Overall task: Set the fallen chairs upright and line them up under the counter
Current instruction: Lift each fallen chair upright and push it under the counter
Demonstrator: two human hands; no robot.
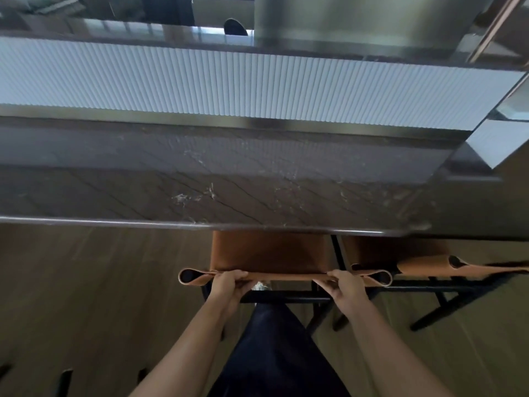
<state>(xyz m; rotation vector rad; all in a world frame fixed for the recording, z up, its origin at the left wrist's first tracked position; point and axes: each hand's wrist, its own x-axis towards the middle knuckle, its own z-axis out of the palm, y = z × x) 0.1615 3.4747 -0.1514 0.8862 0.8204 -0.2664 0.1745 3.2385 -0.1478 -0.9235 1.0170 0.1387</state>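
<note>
My left hand [229, 285] and right hand [346, 289] are bare, like my forearms [186, 345]. I wear dark navy trousers [274, 353], plain and loose.

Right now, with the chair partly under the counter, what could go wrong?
1. The backrest end of the held chair nearly touches the neighbouring chair; pushing could knock that one out of line.
2. The left hand and right hand grip only the soft leather backrest, which may flex and skew the chair under the counter.

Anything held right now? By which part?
Yes: the tan chair straight ahead. Left grip and right grip both hold the top edge of its backrest, one near each end.
</note>
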